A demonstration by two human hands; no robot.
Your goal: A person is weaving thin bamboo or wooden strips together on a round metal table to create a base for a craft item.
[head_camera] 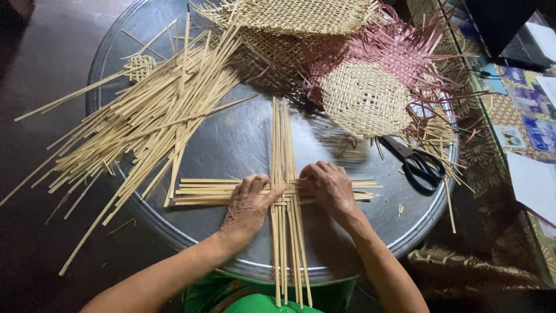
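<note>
Bamboo-coloured flat strips form a woven cross [284, 194] at the near middle of the round metal tray [231, 139]. Left hand [249, 206] and right hand [329, 188] press flat, fingers spread, on the crossing. Interlacing appears just begun; the next strip likely needs threading over-under while holding alignment.

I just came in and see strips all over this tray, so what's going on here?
A person is weaving flat bamboo strips on a round metal tray. Both hands press on a small cross of strips: the left hand and the right hand sit on either side of where the strips interlace. A loose pile of strips lies to the left. Woven mats, some pink, lie at the far side, and black scissors rest at the right.
</note>
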